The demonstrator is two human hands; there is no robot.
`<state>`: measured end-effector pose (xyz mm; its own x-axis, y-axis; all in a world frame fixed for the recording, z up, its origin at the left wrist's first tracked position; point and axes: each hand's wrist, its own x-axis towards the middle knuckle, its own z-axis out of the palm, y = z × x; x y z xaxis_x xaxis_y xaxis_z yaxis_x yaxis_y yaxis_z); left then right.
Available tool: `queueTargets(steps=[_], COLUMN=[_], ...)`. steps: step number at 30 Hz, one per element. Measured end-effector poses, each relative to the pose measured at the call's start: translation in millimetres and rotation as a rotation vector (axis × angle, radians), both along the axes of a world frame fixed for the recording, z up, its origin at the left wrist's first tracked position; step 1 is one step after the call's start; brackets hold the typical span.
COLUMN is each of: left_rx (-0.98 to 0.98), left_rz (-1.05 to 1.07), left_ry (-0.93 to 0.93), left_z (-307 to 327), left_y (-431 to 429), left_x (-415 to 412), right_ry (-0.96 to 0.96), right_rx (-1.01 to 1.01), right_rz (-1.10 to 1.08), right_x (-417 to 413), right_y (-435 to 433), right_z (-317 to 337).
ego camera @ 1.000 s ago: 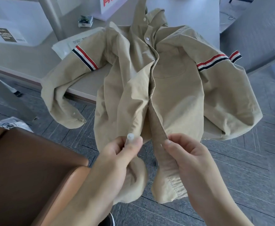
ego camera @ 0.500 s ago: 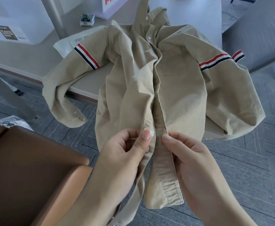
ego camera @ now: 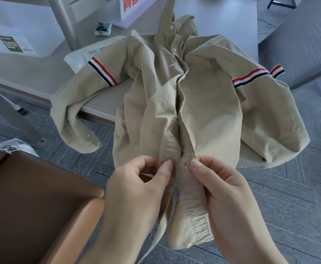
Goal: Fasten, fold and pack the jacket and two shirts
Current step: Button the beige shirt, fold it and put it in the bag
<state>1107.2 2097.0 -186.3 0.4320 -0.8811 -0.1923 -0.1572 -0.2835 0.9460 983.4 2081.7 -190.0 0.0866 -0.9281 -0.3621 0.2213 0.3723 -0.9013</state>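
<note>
Shirt: the tan shirt (ego camera: 209, 115) lies front up, its collar and chest on the grey surface (ego camera: 102, 100) and its lower half hanging off the near edge over the floor (ego camera: 289, 187).
Front edges: closed by the top buttons (ego camera: 174, 48) near the collar, parted lower down toward the hem.
Left grip: the left grip (ego camera: 136, 185) pinches the left front edge between thumb and curled fingers, near the hem.
Right grip: the right grip (ego camera: 222, 191) pinches the right front strip, thumb just right of a buttonhole (ego camera: 185, 164).
Gap: the two thumbs are near each other, with the buttonhole strip between them.
Sleeves: each has a red, white and navy band (ego camera: 102, 73); the left cuff hangs off the near edge.
Bag: a white plastic bag (ego camera: 79, 58) lies partly under the left sleeve.
Far left: a white box (ego camera: 13, 40) with a dark label.
Near left: a brown seat (ego camera: 32, 197).
</note>
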Motion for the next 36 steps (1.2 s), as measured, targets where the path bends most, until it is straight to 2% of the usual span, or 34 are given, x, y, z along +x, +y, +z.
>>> queueTargets(steps=[3,8,11,14,17,23,30,34,36], left_rx=[0.013,0.102,0.138,0.158,0.178,0.190,0.120,0.122,0.111], left_rz=[0.005,-0.017,-0.059,-0.094,-0.130,-0.141,-0.099,-0.094,-0.126], left_ry=[0.000,0.451,0.546,0.586,0.595,0.559,0.440,0.457,0.400], left_z=[0,4,6,10,15,17,14,10,7], left_y=[0,-4,-5,-7,-9,-10,-7,-7,-6], left_x=[0,-1,0,2,4,3,-1,0,1], right_ry=[0.077,0.186,0.144,0.023,-0.085,-0.155,-0.066,-0.204,-0.260], right_rx=[-0.052,-0.099,-0.075,-0.023,0.012,0.046,0.058,0.173,0.236], right_rz=[0.011,0.044,0.026,0.016,0.022,0.007,-0.080,0.014,0.061], right_x=[1,3,2,2,2,5,6,-2,-6], right_y=[-1,-1,-2,-2,-2,-2,0,-2,-4], right_z=[0,-3,-4,-7,-7,-4,3,9,12])
